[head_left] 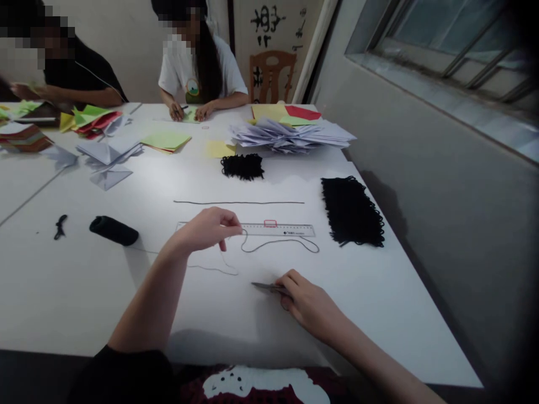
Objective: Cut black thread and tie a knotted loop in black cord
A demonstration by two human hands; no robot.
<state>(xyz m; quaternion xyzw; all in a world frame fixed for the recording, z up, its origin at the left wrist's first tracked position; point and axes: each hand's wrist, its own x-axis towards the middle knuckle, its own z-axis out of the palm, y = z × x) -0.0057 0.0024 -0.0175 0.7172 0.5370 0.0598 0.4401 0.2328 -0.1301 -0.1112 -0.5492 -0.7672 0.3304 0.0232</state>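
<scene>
Black yarn strand [273,242] lies mid-frame, long axis left-right, looping rightward from left hand [213,229], which pinches it at the fingertips; left hand nearest. Ruler [290,230] just above loop. Right hand [309,303], lower right of centre, grips scissors [266,287], blades pointing left, apart from yarn. Black thread spool [113,230] at left. No containers visible.

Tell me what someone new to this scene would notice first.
Probably the larger black yarn bundle near the right edge of the white table, for its stark contrast. Next, at the near middle, the right hand holds scissors, while the left hand pinches dark yarn by the ruler. Farther back, white papers lie heaped.
</scene>
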